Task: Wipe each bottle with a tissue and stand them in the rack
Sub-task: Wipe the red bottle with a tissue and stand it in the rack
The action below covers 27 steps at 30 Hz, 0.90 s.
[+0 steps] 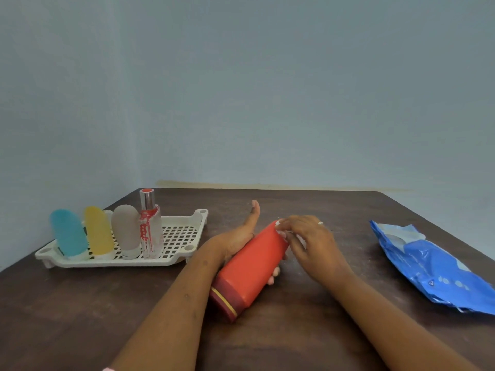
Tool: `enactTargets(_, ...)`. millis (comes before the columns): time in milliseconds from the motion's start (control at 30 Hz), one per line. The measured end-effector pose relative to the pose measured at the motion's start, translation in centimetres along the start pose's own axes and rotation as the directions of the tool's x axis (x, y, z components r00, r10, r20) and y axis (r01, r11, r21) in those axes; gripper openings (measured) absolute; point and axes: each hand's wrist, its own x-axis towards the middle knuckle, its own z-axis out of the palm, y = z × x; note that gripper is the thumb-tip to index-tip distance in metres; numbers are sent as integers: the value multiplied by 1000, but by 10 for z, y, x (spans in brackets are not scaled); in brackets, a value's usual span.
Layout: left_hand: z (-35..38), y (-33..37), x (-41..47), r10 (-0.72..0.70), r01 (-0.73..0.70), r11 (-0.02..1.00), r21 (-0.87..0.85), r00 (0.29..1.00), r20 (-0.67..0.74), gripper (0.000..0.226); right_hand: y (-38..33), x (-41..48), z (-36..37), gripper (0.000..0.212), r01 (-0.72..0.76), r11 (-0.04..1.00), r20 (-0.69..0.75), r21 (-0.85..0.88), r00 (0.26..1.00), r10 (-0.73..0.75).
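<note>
- Red bottle (251, 266): held tilted above the counter (308, 330), dark red cap with gold band toward the camera, base pointing away.
- Left hand (235, 242): wrapped under and behind the red bottle, fingertips showing at its right side, thumb raised upward.
- Right hand (308, 242): fingers curled at the bottle's far end, pinching a small white tissue (281, 232) against it; ring on one finger.
- Rack (184, 228): white lattice tray on the counter, left of the hands, well apart from them.
- Rack contents, standing in a row from left: blue bottle (68, 232), yellow bottle (98, 231), grey bottle (126, 231), clear spray bottle (150, 228) with red markings and silver cap.
- Blue tissue packet (434, 266): lying flat on the counter, right of the hands.
</note>
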Motion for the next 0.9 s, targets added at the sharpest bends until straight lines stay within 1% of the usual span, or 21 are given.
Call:
enactTargets(33, 4, 2, -3, -2, 2, 1000, 6, 1000, 12, 110, 2, 0, -1, 18, -32, 999, -10, -23, 999, 32)
enactTargets(67, 7, 3, -4, 2, -2, 999, 48, 1000, -8, 108, 3, 1, -2, 16, -59, 997, -16, -40, 998, 58)
enactTargets(133, 10, 6, -6, 17, -8, 996, 86, 995, -102, 103, 6, 2, -2, 15, -85, 995, -14, -56, 996, 84)
enactTargets(200, 9, 6, -5, 26, -10, 995, 99, 987, -160, 98, 5, 2, -2, 15, -86, 994, -8, -67, 996, 86)
enactTargets(300, 12, 9, -8, 19, -2, 994, 106, 987, -158, 98, 2, 2, -1, 17, -98, 994, -4, -49, 995, 98)
enactTargets(367, 17, 11, -10, 12, 5, 992, 125, 991, -137, 101, -4, 2, 1, 21, -66, 998, 2, -25, 998, 66)
enactTargets(467, 22, 16, -11, 49, -28, 989, 148, 989, -139, 95, -13, 2, 3, 23, 55, 998, 28, -24, 998, -54)
enactTargets(600, 25, 19, -11, 76, -30, 973, 230, 978, -193, 99, -17, 3, 2, 16, 91, 995, 37, -28, 995, -90)
enactTargets(700, 28, 20, -14, 58, -21, 975, 223, 985, -162, 99, -16, 5, 1, 15, 89, 993, 39, -79, 995, -86)
enactTargets(767, 26, 19, -12, 62, -31, 974, 225, 989, -133, 97, -12, 6, 1, 19, 67, 994, 27, -91, 998, -65)
enactTargets(833, 27, 19, -14, 50, -34, 977, 209, 996, -76, 95, -6, 8, 2, 24, -16, 999, 6, -52, 1000, 16)
enactTargets(900, 25, 18, -15, 17, -12, 983, 181, 1000, -23, 98, -1, 8, 2, 23, -120, 992, -18, 32, 993, 120)
